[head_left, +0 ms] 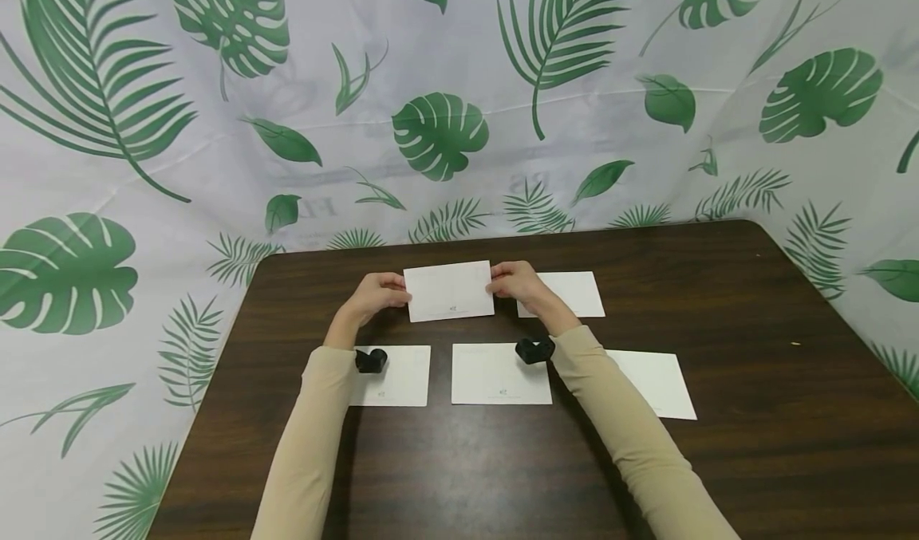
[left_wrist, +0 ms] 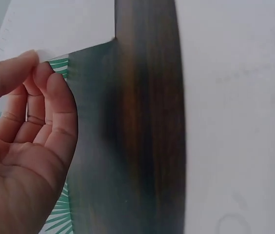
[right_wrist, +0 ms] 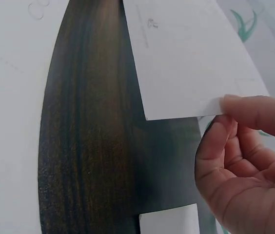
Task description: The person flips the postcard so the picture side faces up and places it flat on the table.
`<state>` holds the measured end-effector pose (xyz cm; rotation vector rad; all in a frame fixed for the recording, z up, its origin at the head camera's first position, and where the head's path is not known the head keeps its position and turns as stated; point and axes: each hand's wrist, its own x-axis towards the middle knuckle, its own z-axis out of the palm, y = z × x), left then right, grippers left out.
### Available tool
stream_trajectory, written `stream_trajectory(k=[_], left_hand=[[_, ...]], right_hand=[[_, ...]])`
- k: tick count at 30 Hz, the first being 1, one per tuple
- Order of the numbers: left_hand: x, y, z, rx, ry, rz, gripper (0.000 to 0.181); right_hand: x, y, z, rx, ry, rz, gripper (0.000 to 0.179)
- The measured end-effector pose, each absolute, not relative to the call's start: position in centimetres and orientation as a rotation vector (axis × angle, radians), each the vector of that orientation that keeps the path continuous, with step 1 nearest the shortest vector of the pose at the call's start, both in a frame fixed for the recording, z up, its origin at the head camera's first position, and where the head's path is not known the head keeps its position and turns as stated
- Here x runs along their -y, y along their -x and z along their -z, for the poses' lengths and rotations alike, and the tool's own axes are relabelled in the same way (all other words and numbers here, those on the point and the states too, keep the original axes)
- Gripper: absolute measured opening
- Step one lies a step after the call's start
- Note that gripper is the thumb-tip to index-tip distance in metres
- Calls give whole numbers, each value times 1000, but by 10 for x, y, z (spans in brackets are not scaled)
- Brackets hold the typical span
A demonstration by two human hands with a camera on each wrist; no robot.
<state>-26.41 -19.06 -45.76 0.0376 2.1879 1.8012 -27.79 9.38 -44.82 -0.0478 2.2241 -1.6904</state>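
Both hands hold one white card [head_left: 450, 293] between them, near the far side of the table. My left hand [head_left: 379, 294] pinches its left edge, thumb on the near face and fingers behind. The right hand [head_left: 518, 283] pinches the opposite edge in the same way. A small printed mark shows low on the card's face. In the right wrist view the card [right_wrist: 191, 58] stands raised above the dark tabletop, with the thumb of the right hand [right_wrist: 254, 146] on its corner. The left wrist view shows the left hand [left_wrist: 35, 131] at the card's other end.
More white cards lie on the dark wooden table [head_left: 445, 468]: a left one [head_left: 405, 376], a middle one [head_left: 495, 376], a right one [head_left: 656, 384] partly under the right sleeve, and a far one [head_left: 577, 293] behind the right hand. A leaf-patterned cloth [head_left: 445, 189] hangs behind the table.
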Motion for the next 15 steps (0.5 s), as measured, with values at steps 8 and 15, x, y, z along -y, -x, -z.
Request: stream_trajectory(k=[8,15], left_hand=[[194,263,451,-2202,-89,-1906,9],[197,262,452,-2139,-154,-2028,16]], right_hand=[[-97,275,441,-2163,86,1818,26],[-100,273,436,-2205,142,1875,13]])
